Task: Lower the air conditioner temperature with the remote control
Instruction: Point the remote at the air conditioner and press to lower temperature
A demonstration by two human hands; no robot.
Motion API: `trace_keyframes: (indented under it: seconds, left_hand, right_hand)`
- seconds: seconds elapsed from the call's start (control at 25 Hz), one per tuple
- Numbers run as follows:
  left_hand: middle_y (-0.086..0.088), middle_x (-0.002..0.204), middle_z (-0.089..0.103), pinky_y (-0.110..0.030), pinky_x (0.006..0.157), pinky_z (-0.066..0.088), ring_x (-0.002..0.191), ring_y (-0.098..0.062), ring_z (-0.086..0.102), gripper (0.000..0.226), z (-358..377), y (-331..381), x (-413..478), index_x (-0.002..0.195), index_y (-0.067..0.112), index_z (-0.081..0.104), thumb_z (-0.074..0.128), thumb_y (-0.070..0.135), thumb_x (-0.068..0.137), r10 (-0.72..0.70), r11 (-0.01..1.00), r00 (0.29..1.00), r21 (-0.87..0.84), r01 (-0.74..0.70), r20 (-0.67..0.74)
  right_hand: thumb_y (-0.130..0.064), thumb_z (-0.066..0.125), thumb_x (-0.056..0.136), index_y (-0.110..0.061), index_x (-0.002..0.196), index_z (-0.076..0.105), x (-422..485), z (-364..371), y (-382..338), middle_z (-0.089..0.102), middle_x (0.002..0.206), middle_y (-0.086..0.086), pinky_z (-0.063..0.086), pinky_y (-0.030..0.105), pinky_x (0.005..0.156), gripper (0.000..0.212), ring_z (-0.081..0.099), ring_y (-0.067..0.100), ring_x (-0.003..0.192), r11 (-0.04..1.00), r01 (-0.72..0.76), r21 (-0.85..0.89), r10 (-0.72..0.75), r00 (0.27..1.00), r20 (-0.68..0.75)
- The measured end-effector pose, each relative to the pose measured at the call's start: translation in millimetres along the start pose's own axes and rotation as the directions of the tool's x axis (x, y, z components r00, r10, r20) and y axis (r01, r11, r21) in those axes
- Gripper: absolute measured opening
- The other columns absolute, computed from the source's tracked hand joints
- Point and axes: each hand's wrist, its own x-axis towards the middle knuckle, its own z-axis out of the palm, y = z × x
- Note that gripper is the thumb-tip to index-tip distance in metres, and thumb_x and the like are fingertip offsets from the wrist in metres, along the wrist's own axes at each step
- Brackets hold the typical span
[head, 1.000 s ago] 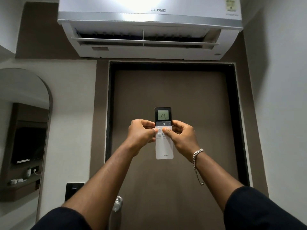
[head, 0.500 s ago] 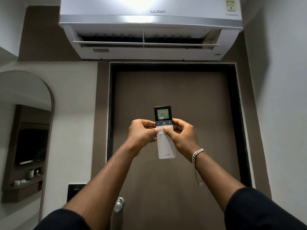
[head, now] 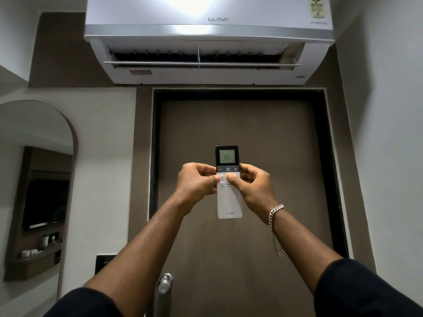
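Observation:
I hold a white remote control (head: 229, 203) upright in front of me, its dark top screen reading 22. My left hand (head: 197, 186) grips its left side and my right hand (head: 253, 187) grips its right side. Both thumbs rest on the round buttons just below the dark strip with the minus, power and plus marks. High on the wall hangs the white air conditioner (head: 208, 40), with its front flap open.
A brown door (head: 240, 133) in a dark frame stands straight ahead, with a metal handle (head: 165, 283) at the lower left. An arched mirror (head: 34, 179) is on the left wall. A plain wall (head: 389, 133) closes in on the right.
The number on the remote's screen has gone from 24 to 22. My thumbs sit slightly lower on the buttons. The view has shifted a little.

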Motion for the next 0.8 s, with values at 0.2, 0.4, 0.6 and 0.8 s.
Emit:
trace_keyframes:
  seconds: [0.2, 0.4, 0.6, 0.8]
  left_hand:
    - [-0.011, 0.101, 0.074, -0.030, 0.069, 0.063, 0.087, -0.019, 0.075, 0.029, -1.9, 1.0, -3.2, 0.107, 0.003, 0.068, 0.072, 0.017, 0.082, 0.062, 0.997, 0.998, -0.037, -0.061, 0.002]
    - [-0.008, 0.094, 0.074, -0.024, 0.063, 0.061, 0.081, -0.015, 0.075, 0.016, -4.7, 4.6, -2.4, 0.095, 0.011, 0.067, 0.073, 0.017, 0.081, 0.054, 0.997, 0.998, -0.051, -0.055, -0.021]
    - [-0.012, 0.097, 0.073, -0.025, 0.062, 0.062, 0.083, -0.020, 0.074, 0.019, 1.2, 8.3, -2.0, 0.097, 0.004, 0.066, 0.069, 0.019, 0.085, 0.004, 1.000, 0.997, -0.023, -0.006, -0.078]
    - [-0.012, 0.091, 0.074, -0.020, 0.053, 0.058, 0.074, -0.015, 0.074, 0.013, 8.8, 12.0, -4.8, 0.089, 0.005, 0.068, 0.068, 0.018, 0.086, -0.019, 0.999, 0.993, -0.043, 0.014, -0.118]
  right_hand:
    - [-0.013, 0.074, 0.080, -0.029, 0.093, 0.063, 0.5, -0.7, -10.0, 0.072, 0.092, -0.007, 0.060, 0.018, 0.071, 0.023, 0.071, 0.002, 0.078, 0.998, 0.008, 0.068, -0.008, 1.000, 0.007]
    - [-0.015, 0.074, 0.080, -0.021, 0.107, 0.064, -2.3, -0.1, -13.7, 0.072, 0.096, -0.006, 0.059, 0.019, 0.073, 0.029, 0.071, 0.006, 0.085, 0.995, 0.007, 0.097, -0.007, 1.000, 0.004]
    - [-0.015, 0.072, 0.082, -0.026, 0.099, 0.063, -6.0, 0.8, -13.9, 0.069, 0.086, -0.015, 0.058, 0.014, 0.065, 0.023, 0.071, -0.001, 0.074, 0.992, -0.014, 0.124, 0.017, 1.000, -0.022]
    - [-0.014, 0.069, 0.085, -0.010, 0.106, 0.066, -7.5, 3.5, -19.5, 0.074, 0.099, 0.004, 0.061, 0.028, 0.076, 0.022, 0.073, 0.014, 0.086, 0.975, -0.095, 0.200, 0.107, 0.993, -0.054]
